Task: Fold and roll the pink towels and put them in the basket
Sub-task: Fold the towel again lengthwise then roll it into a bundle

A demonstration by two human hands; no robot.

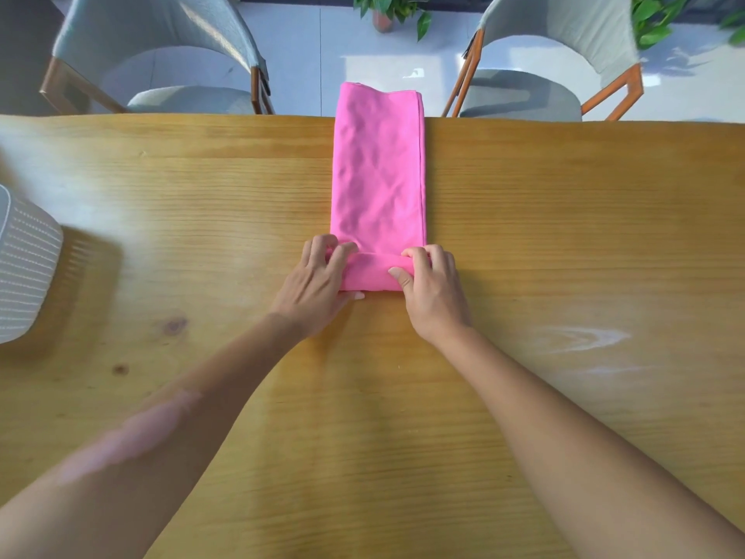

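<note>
A pink towel [379, 175], folded into a long narrow strip, lies down the middle of the wooden table [564, 236], its far end hanging past the far edge. Its near end is turned over into a short roll. My left hand [318, 282] grips the roll's left end, fingers curled over the top and thumb under the near edge. My right hand [431, 286] grips the right end the same way, thumb lying on the roll. A white ribbed basket [24, 268] stands at the table's left edge, partly out of frame.
Two grey upholstered chairs with wooden frames [161, 62] [556, 62] stand beyond the far edge of the table. Potted green plants [393, 10] sit on the pale floor behind them.
</note>
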